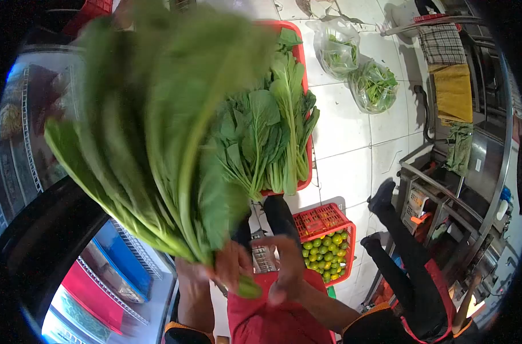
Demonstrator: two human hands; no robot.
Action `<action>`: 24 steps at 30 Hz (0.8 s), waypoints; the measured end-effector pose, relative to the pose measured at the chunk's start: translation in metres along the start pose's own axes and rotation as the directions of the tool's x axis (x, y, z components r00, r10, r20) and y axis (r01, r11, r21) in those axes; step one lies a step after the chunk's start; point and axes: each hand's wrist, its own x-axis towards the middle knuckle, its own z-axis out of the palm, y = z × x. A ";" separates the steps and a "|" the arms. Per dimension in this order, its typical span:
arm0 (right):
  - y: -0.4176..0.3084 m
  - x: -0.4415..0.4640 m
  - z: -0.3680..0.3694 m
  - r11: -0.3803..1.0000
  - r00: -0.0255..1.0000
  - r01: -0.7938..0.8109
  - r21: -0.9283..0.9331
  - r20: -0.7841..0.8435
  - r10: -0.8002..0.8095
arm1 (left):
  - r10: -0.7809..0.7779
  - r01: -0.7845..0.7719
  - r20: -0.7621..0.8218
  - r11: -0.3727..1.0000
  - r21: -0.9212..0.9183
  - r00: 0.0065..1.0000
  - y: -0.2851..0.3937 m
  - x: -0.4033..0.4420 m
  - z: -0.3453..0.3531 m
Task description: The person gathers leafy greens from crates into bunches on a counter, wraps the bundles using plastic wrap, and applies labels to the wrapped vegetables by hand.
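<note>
A large bunch of leafy greens (175, 155), with long pale stalks and broad leaves, fills the left half of the head view and is partly blurred. My left hand (229, 266) is closed around its stalk end, low in the middle. Just to the right, my right hand (286, 266) is apart from the stalks, blurred, with its fingers and thumb spread and nothing visible in it. Beyond the bunch, more leafy greens (261, 126) lie in a red crate (308, 103) on the floor, partly hidden by the held leaves.
A red basket (321, 221) of green and orange citrus stands right of my legs. Two plastic bags of greens (375, 86) rest on the white tiles. At left is a lit display fridge (140, 252). Another person (407, 269) is at the right, beside a metal counter (444, 192).
</note>
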 end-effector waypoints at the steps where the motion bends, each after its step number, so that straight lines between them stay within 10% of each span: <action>1: 0.016 0.004 0.003 0.999 0.988 -0.017 -0.040 -0.156 0.011 | -0.029 0.072 -0.327 0.990 0.121 0.945 0.004 -0.009 0.000; 4: 0.070 0.053 -0.006 0.875 0.868 -0.445 -0.188 -0.331 0.370 | 0.006 0.133 -0.403 0.939 0.317 0.915 0.004 -0.011 -0.047; 12: 0.181 0.102 0.004 0.489 0.900 -0.433 -0.757 -0.391 0.193 | -0.060 0.243 -0.721 0.958 0.154 0.691 -0.005 -0.038 -0.116; 15: 0.160 0.090 0.002 0.655 0.889 -0.290 -0.698 -0.451 -0.086 | -0.051 0.345 -0.724 0.901 0.264 0.688 -0.011 -0.051 -0.129; 17: 0.110 0.080 -0.002 0.716 0.870 -0.364 -0.596 -0.493 0.033 | -0.048 0.348 -0.748 0.903 0.250 0.662 -0.019 -0.054 -0.132; 19: 0.064 0.073 -0.002 0.905 0.812 -0.424 -0.015 -0.450 0.373 | -0.103 0.314 -0.726 0.935 0.162 0.680 -0.026 -0.050 -0.130; 24: 0.032 0.042 0.010 0.839 0.983 -0.115 -0.532 -0.181 0.020 | -0.124 0.258 -0.648 0.959 0.116 0.751 -0.043 -0.041 -0.128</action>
